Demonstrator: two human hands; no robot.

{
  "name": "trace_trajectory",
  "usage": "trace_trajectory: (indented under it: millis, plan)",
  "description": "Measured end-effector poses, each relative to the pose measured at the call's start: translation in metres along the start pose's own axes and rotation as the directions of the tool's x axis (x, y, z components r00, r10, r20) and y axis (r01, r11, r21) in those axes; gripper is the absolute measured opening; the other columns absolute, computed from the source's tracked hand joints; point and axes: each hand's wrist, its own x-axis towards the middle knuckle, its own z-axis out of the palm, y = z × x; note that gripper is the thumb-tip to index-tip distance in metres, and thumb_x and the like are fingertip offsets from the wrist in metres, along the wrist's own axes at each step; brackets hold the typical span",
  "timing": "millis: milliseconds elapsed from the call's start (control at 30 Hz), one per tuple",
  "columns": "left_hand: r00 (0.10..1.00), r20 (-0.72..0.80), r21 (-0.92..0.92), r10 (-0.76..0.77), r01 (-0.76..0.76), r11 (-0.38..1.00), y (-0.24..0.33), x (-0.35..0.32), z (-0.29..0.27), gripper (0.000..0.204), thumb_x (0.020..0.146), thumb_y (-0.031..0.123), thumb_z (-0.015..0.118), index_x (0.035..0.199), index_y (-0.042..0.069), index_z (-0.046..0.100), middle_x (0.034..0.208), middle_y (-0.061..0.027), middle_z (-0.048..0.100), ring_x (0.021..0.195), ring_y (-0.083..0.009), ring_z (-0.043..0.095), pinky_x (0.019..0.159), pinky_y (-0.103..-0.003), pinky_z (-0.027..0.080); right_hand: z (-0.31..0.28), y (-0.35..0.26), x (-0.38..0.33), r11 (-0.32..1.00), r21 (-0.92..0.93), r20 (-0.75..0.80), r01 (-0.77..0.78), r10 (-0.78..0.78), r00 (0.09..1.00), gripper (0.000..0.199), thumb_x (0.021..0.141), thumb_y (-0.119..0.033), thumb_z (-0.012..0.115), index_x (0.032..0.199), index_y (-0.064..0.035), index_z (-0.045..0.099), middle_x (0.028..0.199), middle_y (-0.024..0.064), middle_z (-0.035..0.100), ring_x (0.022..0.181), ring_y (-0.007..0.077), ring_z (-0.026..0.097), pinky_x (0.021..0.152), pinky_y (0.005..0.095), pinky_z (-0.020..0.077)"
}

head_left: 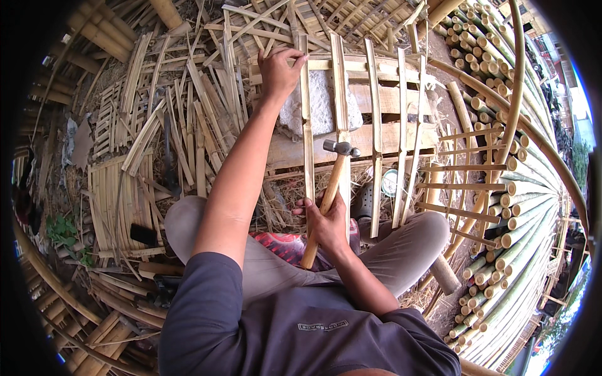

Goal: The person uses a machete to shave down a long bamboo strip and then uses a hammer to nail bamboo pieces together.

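Observation:
My right hand [327, 220] is closed around the wooden handle of a ball-peen hammer [333, 178], whose metal head points away from me over a split bamboo strip [340, 94]. The fingers of that hand also lie by the lower end of another bamboo strip [306, 135]. At this strip's far end, my left hand [281, 74] is pinched with fingertips together; what they hold, if anything, is too small to make out. Several bamboo strips lie lengthwise across a bamboo crosspiece [357, 66], above a rough white block [321, 106] and wooden planks [401, 139].
Stacked bamboo poles [520, 219] fill the right side. A short bamboo ladder-like frame [461, 186] lies beside my right knee. Loose slats [204, 119] and a slatted panel [119, 200] cover the left ground, with a dark phone-like object [143, 235]. A curved pole [545, 131] arcs at right.

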Motion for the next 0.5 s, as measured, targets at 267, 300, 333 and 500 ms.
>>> trace_trajectory:
  millis: [267,300,333,500]
  plan:
    - [1.000,-0.017,0.031,0.022,-0.022,0.999,0.0009,-0.0008,-0.0011,0.018,0.082,0.029,0.079,0.081,0.012,0.075,0.088,-0.0046,0.074,0.091,-0.0246,0.067,0.103,-0.047,0.032,0.0007,-0.0034,0.0023,0.996,-0.077,0.009,-0.055,0.055,0.998,0.025,0.098,0.002,0.055,0.106,-0.0053,0.033,0.094,0.0187,0.068,0.078,0.0214,0.073,0.058,0.0285,0.0590]
    - [1.000,-0.020,0.026,0.024,-0.023,0.999,0.0005,-0.0007,-0.0006,0.018,0.082,0.029,0.079,0.081,0.012,0.075,0.088,-0.0046,0.074,0.091,-0.0248,0.066,0.103,-0.047,0.032,-0.0003,-0.0011,0.0029,0.996,-0.074,0.013,-0.046,0.047,0.999,0.025,0.098,0.002,0.055,0.106,-0.0053,0.033,0.094,0.0188,0.068,0.078,0.0214,0.073,0.058,0.0283,0.0589]
    - [0.999,-0.023,0.022,0.026,-0.025,0.999,0.0000,-0.0007,0.0000,0.019,0.082,0.030,0.079,0.081,0.011,0.075,0.089,-0.0046,0.074,0.092,-0.0249,0.066,0.103,-0.047,0.032,-0.0008,0.0003,0.0034,0.997,-0.071,0.017,-0.038,0.039,0.999,0.025,0.098,0.001,0.056,0.106,-0.0052,0.033,0.094,0.0189,0.068,0.078,0.0215,0.073,0.057,0.0281,0.0587]
    - [0.999,-0.032,0.030,0.027,-0.026,0.999,-0.0012,-0.0014,0.0004,0.018,0.082,0.030,0.080,0.081,0.012,0.076,0.090,-0.0049,0.075,0.093,-0.0249,0.066,0.103,-0.047,0.032,-0.0002,-0.0024,0.0028,0.996,-0.064,-0.002,-0.061,0.061,0.998,0.024,0.096,0.004,0.057,0.105,-0.0049,0.037,0.093,0.0200,0.067,0.075,0.0226,0.071,0.063,0.0295,0.0583]
